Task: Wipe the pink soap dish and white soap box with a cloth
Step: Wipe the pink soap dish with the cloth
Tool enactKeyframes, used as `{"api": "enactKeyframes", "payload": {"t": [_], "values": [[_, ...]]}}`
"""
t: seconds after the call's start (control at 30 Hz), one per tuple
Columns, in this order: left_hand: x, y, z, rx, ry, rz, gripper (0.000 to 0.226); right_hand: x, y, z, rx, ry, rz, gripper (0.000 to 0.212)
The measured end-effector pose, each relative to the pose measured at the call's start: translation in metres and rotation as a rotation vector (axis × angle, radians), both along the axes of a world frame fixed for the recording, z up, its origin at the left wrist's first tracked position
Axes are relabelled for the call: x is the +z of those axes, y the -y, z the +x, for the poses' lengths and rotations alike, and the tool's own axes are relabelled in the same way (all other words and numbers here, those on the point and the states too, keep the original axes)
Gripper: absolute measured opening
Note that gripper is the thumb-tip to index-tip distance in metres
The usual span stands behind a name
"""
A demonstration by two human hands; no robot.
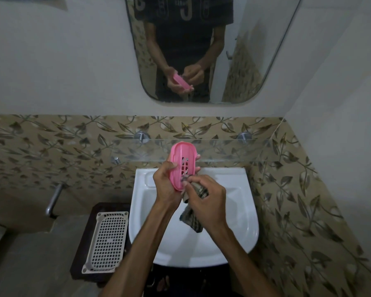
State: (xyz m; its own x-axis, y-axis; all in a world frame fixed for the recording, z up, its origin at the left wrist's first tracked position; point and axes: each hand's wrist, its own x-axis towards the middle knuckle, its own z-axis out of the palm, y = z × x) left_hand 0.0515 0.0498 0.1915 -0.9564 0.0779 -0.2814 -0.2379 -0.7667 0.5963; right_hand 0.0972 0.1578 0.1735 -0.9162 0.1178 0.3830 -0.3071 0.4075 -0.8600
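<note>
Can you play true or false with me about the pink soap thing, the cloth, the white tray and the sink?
1. The left hand holds the pink plastic soap dish above the white ceramic sink. True.
2. The right hand is empty. False: it grips the checked cloth and presses it against the dish's lower end.
3. The white slotted plastic soap box lies inside the sink. False: it lies on a dark stand to the left of the sink.
4. The pink dish has holes in its base. True.
5. The cloth hangs down over the sink bowl. True.
</note>
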Motion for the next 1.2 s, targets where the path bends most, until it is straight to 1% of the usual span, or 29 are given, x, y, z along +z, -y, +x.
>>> {"api": "enactKeyframes", "payload": {"t": [0.07, 0.17, 0.27, 0.33, 0.4, 0.47, 0.53, 0.7, 0.83, 0.97, 1.07, 1.13, 1.2], "values": [[-0.002, 0.001, 0.000, 0.003, 0.002, 0.011, 0.058, -0.001, 0.001, -0.001, -0.021, 0.011, -0.035, 0.010], [-0.002, 0.003, 0.000, -0.002, 0.008, 0.023, 0.054, 0.000, 0.003, -0.001, 0.077, -0.028, 0.052, 0.010], [-0.003, 0.006, -0.002, 0.026, -0.034, 0.044, 0.056, -0.003, -0.009, -0.008, -0.017, 0.016, 0.068, 0.014], [-0.005, 0.008, -0.002, 0.017, -0.043, 0.012, 0.056, -0.001, -0.010, -0.007, 0.039, 0.008, 0.097, 0.015], [-0.007, 0.006, -0.002, -0.012, -0.026, -0.030, 0.062, 0.003, -0.002, -0.003, 0.132, -0.039, 0.110, 0.017], [-0.008, 0.003, -0.001, -0.027, -0.027, -0.053, 0.066, 0.006, 0.006, -0.002, 0.134, -0.053, 0.084, 0.019], [-0.007, 0.002, -0.002, -0.025, -0.042, -0.083, 0.064, 0.006, 0.008, -0.002, 0.066, -0.031, 0.035, 0.018], [-0.011, 0.000, -0.004, 0.008, -0.087, -0.113, 0.066, 0.002, 0.011, 0.007, -0.076, 0.091, -0.123, 0.016], [-0.020, -0.005, -0.001, 0.034, -0.072, -0.192, 0.044, 0.008, 0.019, 0.011, 0.011, 0.065, -0.120, 0.016], [-0.016, -0.003, -0.003, 0.003, -0.023, -0.163, 0.048, 0.014, 0.014, 0.009, 0.085, 0.088, -0.170, 0.016], [-0.008, -0.002, -0.002, -0.015, -0.027, -0.225, 0.048, 0.013, 0.010, 0.004, 0.087, 0.050, -0.104, 0.016], [-0.005, 0.002, -0.001, -0.020, -0.027, -0.223, 0.061, 0.011, 0.004, 0.000, 0.120, -0.019, 0.007, 0.016], [-0.001, 0.010, -0.003, -0.036, -0.020, -0.157, 0.075, 0.009, -0.006, -0.005, 0.188, -0.111, 0.188, 0.019]]}}
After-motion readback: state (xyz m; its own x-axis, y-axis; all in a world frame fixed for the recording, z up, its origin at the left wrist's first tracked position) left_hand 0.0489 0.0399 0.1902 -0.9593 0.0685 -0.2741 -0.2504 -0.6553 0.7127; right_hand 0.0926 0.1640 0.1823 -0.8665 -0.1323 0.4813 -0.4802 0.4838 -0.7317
